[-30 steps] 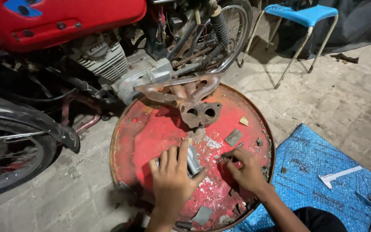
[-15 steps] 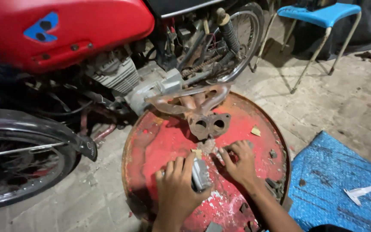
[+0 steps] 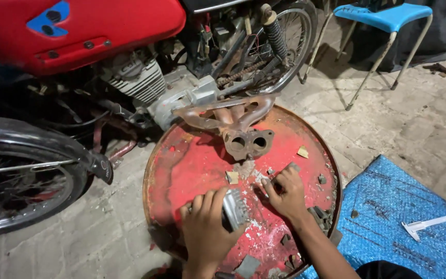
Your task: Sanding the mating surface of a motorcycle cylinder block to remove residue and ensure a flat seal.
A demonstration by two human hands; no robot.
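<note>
Head view: a ribbed metal part (image 3: 233, 208) is being gripped by the left hand (image 3: 207, 235) near the red lid's (image 3: 192, 165) front, while a scrap is being pinched by right fingers (image 3: 267, 187); steadier pressure would likely help.

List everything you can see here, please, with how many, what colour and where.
motorcycle: one, red tank, upper left
drum lid: one, round, red, rusty, centre
exhaust manifold: one, rusty, on lid's far edge
scraps: several, tan and grey, scattered on lid
chair: one, blue seat, upper right
mat: one, blue, lower right
caliper: one, white, on mat
metal part: one, grey, in left hand
left hand: grips metal part
right hand: fingertips pressed on lid
</note>
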